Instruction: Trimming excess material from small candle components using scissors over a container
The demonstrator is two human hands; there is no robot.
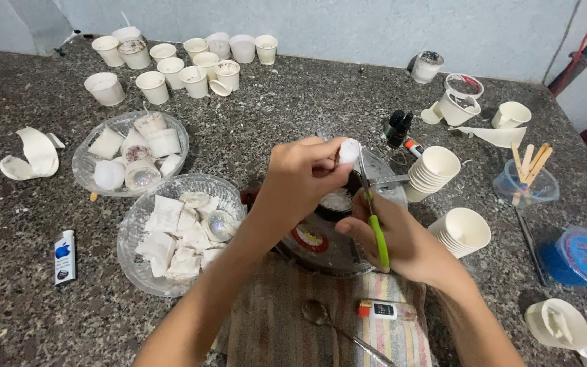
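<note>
Left hand pinching small white wax lump; right hand clamped on green-handled scissors. Risk: fingertip nicked, blades close to grip.

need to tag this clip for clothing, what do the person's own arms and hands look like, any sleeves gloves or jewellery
Both arms are bare as far as the picture shows: no sleeves reach the forearms. The left hand and right hand wear no gloves, and no rings, bracelets or watch show on the fingers or wrists. No marks or bandages are visible. The upper arms lie outside the picture.
</note>
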